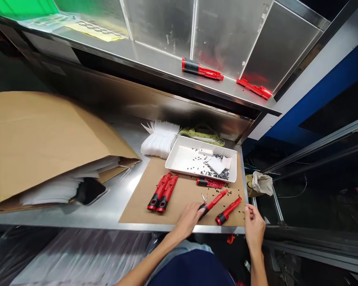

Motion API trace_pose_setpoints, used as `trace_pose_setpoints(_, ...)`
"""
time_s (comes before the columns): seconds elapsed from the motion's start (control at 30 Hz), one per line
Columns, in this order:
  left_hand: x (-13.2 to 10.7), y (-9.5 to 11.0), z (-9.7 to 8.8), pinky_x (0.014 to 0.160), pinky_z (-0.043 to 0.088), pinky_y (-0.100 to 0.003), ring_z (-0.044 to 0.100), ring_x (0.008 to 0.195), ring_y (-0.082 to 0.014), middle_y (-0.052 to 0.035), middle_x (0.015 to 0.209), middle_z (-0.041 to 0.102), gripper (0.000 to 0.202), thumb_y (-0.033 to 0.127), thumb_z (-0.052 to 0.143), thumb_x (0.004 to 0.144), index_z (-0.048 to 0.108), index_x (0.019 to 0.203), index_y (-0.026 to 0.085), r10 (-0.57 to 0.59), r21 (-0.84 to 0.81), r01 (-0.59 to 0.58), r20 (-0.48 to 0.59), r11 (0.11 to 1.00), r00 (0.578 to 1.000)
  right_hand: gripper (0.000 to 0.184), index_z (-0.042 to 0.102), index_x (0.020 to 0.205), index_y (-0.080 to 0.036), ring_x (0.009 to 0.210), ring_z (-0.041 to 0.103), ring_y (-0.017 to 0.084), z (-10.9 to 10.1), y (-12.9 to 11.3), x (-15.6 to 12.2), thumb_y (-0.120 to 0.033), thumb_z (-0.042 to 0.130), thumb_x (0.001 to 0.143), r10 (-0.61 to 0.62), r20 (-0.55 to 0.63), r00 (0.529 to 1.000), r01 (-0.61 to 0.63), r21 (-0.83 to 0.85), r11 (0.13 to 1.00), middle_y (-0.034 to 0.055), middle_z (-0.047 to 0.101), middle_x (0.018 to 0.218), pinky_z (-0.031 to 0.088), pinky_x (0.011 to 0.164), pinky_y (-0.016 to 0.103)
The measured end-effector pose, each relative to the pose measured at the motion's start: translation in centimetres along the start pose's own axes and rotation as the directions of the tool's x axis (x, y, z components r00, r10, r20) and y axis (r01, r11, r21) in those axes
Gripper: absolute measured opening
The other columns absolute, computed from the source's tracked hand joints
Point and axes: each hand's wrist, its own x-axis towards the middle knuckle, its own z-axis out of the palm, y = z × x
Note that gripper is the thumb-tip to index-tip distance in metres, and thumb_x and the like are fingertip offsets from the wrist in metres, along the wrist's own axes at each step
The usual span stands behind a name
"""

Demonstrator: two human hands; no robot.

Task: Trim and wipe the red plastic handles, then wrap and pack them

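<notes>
My left hand (188,217) is closed around the black end of a red-and-black plastic housing (216,200), its red end pointing up and right over the brown paper. A second such housing (228,211) lies just to its right. My right hand (254,227) is at the table's right edge, fingertips pinched together; whatever they may hold is too small to make out. Behind my left hand is a small metal tool (204,197), partly covered. Another red-and-black piece (210,182) rests against the tray. Two longer housings (163,192) lie side by side to the left.
Small black parts lie in a white tray (183,159) and are scattered on the brown paper (137,208). White foam sheets (159,143) and a green patterned pouch (203,136) sit behind. A large paper bag (53,139) takes up the left. Red pieces (210,72) rest on the shelf above.
</notes>
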Motion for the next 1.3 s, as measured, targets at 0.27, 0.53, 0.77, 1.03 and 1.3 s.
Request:
trace_pose_setpoints(0.27,-5.3,2.4,-8.9,0.084,0.054,-0.037,0.065,0.093,-0.0250,-0.0109,0.111,0.068,0.066,0.072,0.060,0.078,0.066,0.116,0.019,-0.154,-0.885,0.212,0.162,0.415,0.975,0.025,0.067,0.105,-0.021,0.098,0.066,0.029,12.8,-6.2,0.5,-0.024,0.064,0.080,-0.152,0.400,0.904,0.192,-0.060,0.980,0.0125,0.071,0.105,0.044,0.084,0.036)
trace_pose_setpoints(0.53,-4.1,7.1,-9.8,0.071,0.051,-0.028,0.061,0.073,-0.0140,-0.0065,0.088,0.067,0.039,0.045,0.076,0.080,0.072,0.105,0.016,0.077,-0.975,0.203,0.197,-0.085,0.977,0.030,0.056,0.112,-0.016,0.072,0.061,0.021,12.1,-6.5,1.2,-0.033,0.040,0.093,-0.227,0.513,0.828,0.128,0.222,0.967,0.0042,0.063,0.075,0.047,0.074,0.034)
trace_pose_setpoints(0.77,-2.1,9.8,-10.1,0.056,0.044,-0.022,0.059,0.068,-0.0127,-0.0113,0.107,0.069,0.060,0.048,0.069,0.085,0.058,0.138,0.023,-0.023,-0.988,0.132,0.135,-0.084,0.991,0.038,0.060,0.114,-0.021,0.064,0.051,0.011,4.0,-7.2,0.3,-0.051,0.055,0.090,-0.232,0.502,0.833,-0.240,0.705,0.667,0.0038,0.061,0.093,0.044,0.055,0.022)
trace_pose_setpoints(1.03,-2.0,12.1,-9.9,0.072,0.052,-0.024,0.066,0.083,-0.0160,-0.0075,0.104,0.073,0.051,0.043,0.069,0.087,0.061,0.135,0.028,-0.159,-0.990,0.063,0.082,-0.125,0.984,0.025,0.076,0.093,-0.022,0.090,0.063,0.016,-3.1,-11.8,-0.5,-0.033,0.053,0.098,-0.634,-0.074,0.770,0.605,0.399,0.689,0.0082,0.059,0.104,0.055,0.067,0.023)
trace_pose_setpoints(1.3,-2.1,13.8,-10.2,0.095,0.054,-0.037,0.071,0.096,-0.0237,-0.0102,0.100,0.077,0.041,0.034,0.073,0.084,0.071,0.121,0.017,-0.238,-0.977,0.035,0.086,-0.208,0.967,0.056,0.049,0.142,-0.021,0.084,0.073,0.020,-3.6,-14.7,-3.3,-0.009,0.063,0.090,-0.520,-0.342,0.782,0.610,0.592,0.527,0.0066,0.073,0.093,0.064,0.063,0.028)
